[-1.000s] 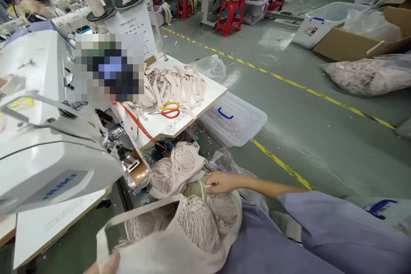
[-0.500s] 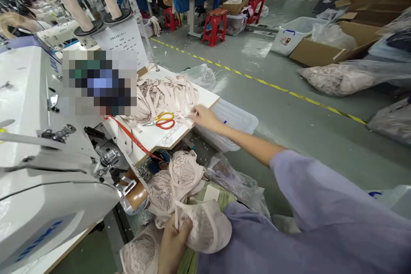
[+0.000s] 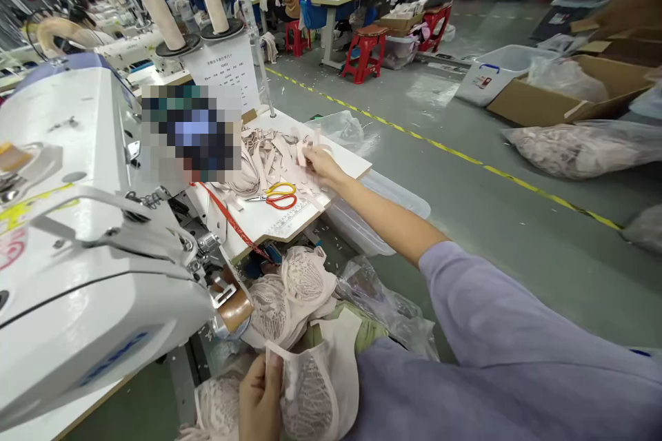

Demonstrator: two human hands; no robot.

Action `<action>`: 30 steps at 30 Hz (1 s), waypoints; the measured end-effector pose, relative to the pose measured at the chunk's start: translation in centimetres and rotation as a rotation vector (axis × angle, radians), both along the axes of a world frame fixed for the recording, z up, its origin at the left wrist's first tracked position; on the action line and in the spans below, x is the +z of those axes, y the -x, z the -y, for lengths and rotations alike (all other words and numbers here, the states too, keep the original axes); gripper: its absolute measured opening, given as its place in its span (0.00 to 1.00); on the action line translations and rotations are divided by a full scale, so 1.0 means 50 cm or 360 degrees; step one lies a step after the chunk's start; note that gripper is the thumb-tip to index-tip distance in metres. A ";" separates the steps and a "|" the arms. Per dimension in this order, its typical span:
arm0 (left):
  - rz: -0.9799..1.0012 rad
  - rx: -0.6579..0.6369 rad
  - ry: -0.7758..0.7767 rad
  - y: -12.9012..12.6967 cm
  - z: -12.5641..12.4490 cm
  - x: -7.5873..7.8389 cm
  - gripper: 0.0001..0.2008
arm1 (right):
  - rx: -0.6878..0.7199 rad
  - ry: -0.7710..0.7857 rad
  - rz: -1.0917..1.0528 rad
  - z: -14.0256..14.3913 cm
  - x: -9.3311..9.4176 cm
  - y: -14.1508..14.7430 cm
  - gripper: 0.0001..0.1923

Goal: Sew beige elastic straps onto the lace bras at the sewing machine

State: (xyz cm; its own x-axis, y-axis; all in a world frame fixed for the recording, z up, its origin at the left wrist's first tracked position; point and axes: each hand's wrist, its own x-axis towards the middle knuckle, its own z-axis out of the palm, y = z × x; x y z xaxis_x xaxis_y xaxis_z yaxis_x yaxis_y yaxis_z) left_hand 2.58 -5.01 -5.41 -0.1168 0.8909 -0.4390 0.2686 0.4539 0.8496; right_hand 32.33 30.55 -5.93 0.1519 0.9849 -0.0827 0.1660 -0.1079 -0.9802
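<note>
**Right hand now on the strap pile, left hand keeps the lace cup**

Head view: your right hand [image 3: 318, 162] is stretched out over the white side table [image 3: 352, 162] and its fingers are closed in a pinch on one pale pink strap piece [image 3: 303, 150], at the right edge of the strap pile [image 3: 269, 155]. Half a second ago this hand was lower, near the front edge of the table just beside the scissors; one second ago it was down at your lap, on the lace. So the hand has travelled from the garment to the pile and has now picked out one piece. I judge from this that the strap is the next part to be joined to the cup.

Your left hand [image 3: 261, 396] is low in the picture, clamped on the edge of the lace bra cup [image 3: 310, 393], thumb on top. It has kept this cup through all three pictures, only the grip is now tighter to the edge.

The red and yellow scissors [image 3: 274, 196] lie untouched on the table, near your right wrist. More lace cups [image 3: 289, 293] hang under the sewing machine [image 3: 98, 275], just beside its brown cylinder end.
</note>
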 end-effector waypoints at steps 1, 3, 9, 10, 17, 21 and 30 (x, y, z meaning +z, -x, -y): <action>0.0000 0.0004 -0.0008 0.003 0.001 0.006 0.27 | 0.0048 0.0020 -0.0071 0.005 0.001 0.019 0.14; -0.0024 -0.0012 -0.0008 0.006 0.004 0.016 0.26 | 0.0125 0.0071 -0.0164 0.019 0.009 0.048 0.15; -0.0045 0.0040 -0.0006 0.027 0.015 0.025 0.26 | 0.0313 0.0111 -0.0422 0.133 0.053 0.076 0.15; -0.0052 0.0050 -0.0026 0.032 0.017 0.024 0.26 | 0.0373 0.0145 -0.0473 0.166 0.054 0.085 0.16; 0.0007 0.0002 -0.0132 0.063 0.029 0.035 0.16 | 0.1031 0.0599 -0.1168 0.477 -0.008 0.211 0.30; -0.0056 0.0008 -0.0212 0.057 0.043 0.064 0.13 | 0.1694 0.0625 -0.0999 0.579 -0.013 0.260 0.25; -0.0184 0.0001 -0.0254 0.061 0.079 0.070 0.15 | 0.1797 0.0372 -0.0525 0.574 0.034 0.253 0.21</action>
